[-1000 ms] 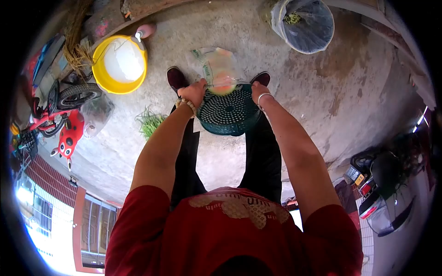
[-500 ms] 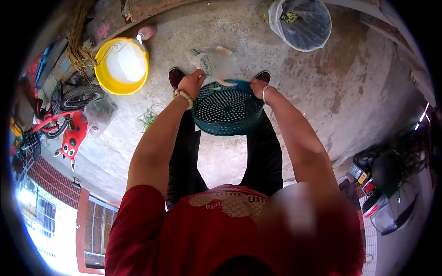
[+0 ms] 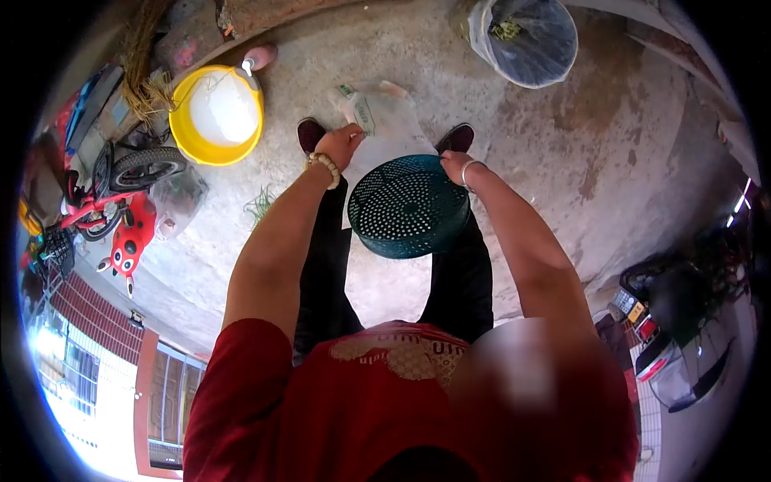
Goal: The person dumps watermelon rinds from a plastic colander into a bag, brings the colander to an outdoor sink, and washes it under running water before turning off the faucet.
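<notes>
While the right hand (image 3: 454, 167) kept a closed grip on the rim of the green basket (image 3: 405, 210), tilted between the legs, the left hand (image 3: 340, 148) pinched the plastic bag (image 3: 390, 122). The basket looked light and stiff, best held by its rim; the bag, soft, slippery. Stained concrete floor (image 3: 538, 153) surrounded them.

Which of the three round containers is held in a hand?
The green perforated basket, gripped at its rim by the right hand; the yellow basin and plastic-lined bin stand untouched.
</notes>
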Demonstrator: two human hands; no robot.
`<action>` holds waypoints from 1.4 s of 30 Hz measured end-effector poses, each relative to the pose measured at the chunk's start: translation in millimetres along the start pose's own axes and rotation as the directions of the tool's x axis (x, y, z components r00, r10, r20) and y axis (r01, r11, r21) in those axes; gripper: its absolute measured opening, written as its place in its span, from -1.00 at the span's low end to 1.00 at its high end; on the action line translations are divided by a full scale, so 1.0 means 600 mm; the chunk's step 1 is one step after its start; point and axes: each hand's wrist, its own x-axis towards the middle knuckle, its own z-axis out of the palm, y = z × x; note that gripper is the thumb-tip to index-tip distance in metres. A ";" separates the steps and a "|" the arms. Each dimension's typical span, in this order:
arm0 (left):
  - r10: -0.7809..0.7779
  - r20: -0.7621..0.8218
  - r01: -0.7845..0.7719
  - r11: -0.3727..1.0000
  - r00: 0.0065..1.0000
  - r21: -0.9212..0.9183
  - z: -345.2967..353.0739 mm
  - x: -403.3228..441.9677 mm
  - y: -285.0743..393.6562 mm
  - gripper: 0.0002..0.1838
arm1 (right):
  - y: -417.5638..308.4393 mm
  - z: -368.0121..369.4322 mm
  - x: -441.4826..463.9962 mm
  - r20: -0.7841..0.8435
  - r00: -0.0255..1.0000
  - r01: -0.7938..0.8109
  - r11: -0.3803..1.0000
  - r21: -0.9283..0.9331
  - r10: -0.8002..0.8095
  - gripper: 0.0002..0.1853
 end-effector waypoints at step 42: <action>0.351 0.245 -0.404 0.889 0.904 0.214 -0.014 -0.013 0.518 -0.47 | 0.079 0.100 -0.520 -0.629 0.428 0.469 0.436 0.768 0.649 -0.58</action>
